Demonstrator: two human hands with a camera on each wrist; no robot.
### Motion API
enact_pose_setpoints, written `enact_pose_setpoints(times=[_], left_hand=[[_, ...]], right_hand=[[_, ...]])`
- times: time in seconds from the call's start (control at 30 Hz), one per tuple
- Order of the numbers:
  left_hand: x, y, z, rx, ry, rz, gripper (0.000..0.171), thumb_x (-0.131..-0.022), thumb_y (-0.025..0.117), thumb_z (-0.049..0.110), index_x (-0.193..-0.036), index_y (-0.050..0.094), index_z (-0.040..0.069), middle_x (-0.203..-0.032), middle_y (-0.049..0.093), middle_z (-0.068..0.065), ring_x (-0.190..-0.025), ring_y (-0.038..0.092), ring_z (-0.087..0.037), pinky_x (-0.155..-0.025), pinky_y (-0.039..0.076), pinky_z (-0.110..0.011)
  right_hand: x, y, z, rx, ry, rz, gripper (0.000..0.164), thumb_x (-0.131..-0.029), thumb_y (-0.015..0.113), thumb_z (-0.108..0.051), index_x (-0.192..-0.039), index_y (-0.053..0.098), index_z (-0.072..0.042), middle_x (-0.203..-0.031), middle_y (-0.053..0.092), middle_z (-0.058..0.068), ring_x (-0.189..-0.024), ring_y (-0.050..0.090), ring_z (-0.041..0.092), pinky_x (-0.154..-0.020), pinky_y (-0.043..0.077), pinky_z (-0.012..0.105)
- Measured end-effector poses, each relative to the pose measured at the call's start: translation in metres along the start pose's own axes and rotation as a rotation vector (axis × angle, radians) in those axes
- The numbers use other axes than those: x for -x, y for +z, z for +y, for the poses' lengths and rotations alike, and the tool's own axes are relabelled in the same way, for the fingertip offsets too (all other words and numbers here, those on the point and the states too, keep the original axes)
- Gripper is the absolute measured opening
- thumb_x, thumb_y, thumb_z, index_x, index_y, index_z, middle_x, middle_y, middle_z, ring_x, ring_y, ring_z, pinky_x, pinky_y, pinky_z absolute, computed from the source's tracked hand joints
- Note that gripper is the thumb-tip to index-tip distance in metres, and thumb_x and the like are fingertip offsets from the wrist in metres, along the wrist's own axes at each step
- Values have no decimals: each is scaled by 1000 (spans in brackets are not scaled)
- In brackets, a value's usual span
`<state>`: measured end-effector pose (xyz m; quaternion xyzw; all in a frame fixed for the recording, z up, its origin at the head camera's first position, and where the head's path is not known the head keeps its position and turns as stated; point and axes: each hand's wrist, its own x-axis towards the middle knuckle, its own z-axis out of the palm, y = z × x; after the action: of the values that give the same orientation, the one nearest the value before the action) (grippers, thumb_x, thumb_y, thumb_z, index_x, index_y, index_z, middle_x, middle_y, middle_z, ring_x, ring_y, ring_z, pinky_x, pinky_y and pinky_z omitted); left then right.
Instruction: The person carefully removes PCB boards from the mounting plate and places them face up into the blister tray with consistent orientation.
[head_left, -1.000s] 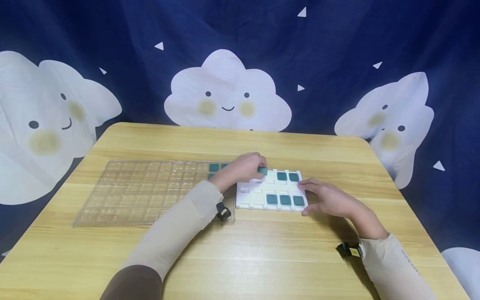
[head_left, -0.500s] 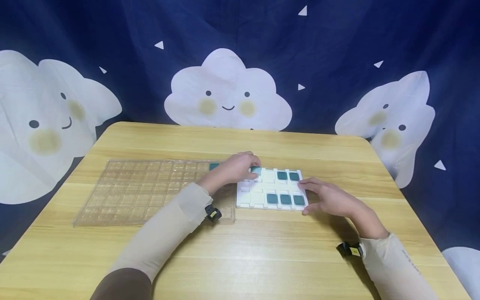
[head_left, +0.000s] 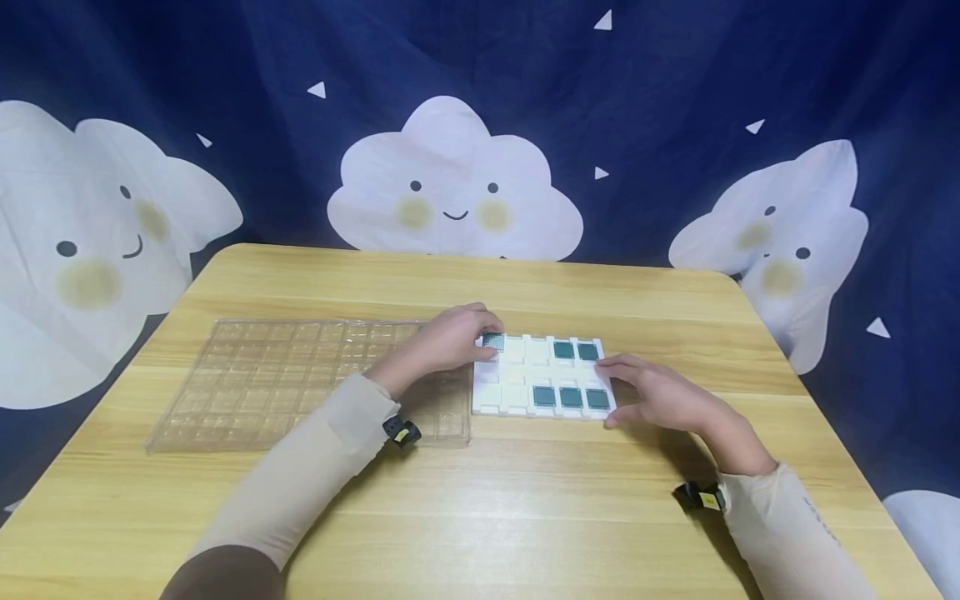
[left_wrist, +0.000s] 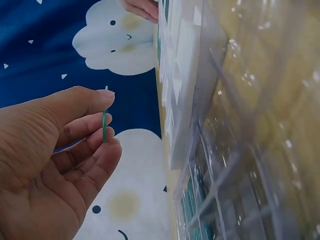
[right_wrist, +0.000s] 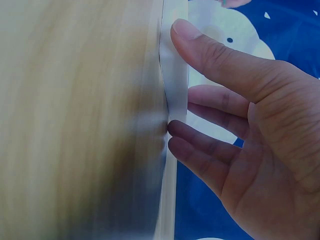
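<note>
My left hand [head_left: 450, 337] pinches a thin green square chip [head_left: 492, 342] between thumb and fingertips, above the far left corner of a white foam tray [head_left: 517, 374]. Edge-on in the left wrist view, the chip [left_wrist: 104, 122] stands clear of the tray. Pale dots cover its visible face in the head view. Several green chips [head_left: 571, 397] lie in slots toward the tray's right side. My right hand [head_left: 663, 398] touches the tray's right edge, its thumb at the near corner and its fingers loosely bent, as the right wrist view shows.
Left of the foam tray lies a large clear plastic tray [head_left: 262, 375] with rows of cells, partly under my left forearm. Green chips [left_wrist: 192, 212] sit in its cells in the left wrist view. Both trays rest on a wooden table [head_left: 487, 517] before a blue cloud-patterned curtain.
My left hand has moved left along the foam tray's far row with the chip, whose dotted face has come into view. My right hand stays at the tray's right edge.
</note>
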<state>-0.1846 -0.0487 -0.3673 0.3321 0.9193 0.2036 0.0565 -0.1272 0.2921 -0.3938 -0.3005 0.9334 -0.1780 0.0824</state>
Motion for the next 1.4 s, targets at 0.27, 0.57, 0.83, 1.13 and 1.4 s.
enact_pose_setpoints(times=[0.27, 0.57, 0.83, 1.13, 1.4], left_hand=[[13, -2, -9, 21, -1, 11, 39, -89, 72, 22, -124, 65, 6, -116, 64, -5, -97, 58, -16, -88, 50, -31], [27, -2, -14, 9, 6, 27, 38, -89, 72, 23, -122, 66, 4, -113, 63, -7, -95, 58, -17, -84, 51, -31], [37, -2, -19, -7, 14, 20, 32, -88, 73, 25, -114, 67, 7, -99, 62, -1, -83, 55, -15, -73, 50, -30], [48, 0, -24, -13, -27, 6, 40, -87, 74, 27, -121, 67, 6, -118, 64, -7, -99, 59, -19, -89, 50, -36], [52, 1, -26, -45, -21, -16, 37, -87, 74, 24, -119, 67, 8, -109, 64, -3, -91, 58, -16, -84, 50, -34]], right_hand=[[-1, 0, 1, 1, 5, -3, 78, -73, 85, -37, -135, 56, 0, -140, 52, 13, -129, 46, 36, -106, 38, 53], [0, -1, 0, -1, 9, -3, 78, -74, 85, -37, -135, 55, 0, -140, 51, 13, -130, 45, 37, -106, 37, 53], [0, -2, -1, -7, 11, -5, 78, -74, 85, -35, -135, 55, 0, -140, 51, 13, -130, 45, 37, -106, 37, 53], [0, -1, -1, -7, 15, -6, 78, -73, 85, -36, -135, 55, 0, -140, 51, 13, -130, 45, 37, -107, 37, 53], [0, -1, -2, -11, 20, -9, 78, -74, 85, -36, -136, 55, 0, -141, 51, 13, -130, 45, 37, -107, 37, 53]])
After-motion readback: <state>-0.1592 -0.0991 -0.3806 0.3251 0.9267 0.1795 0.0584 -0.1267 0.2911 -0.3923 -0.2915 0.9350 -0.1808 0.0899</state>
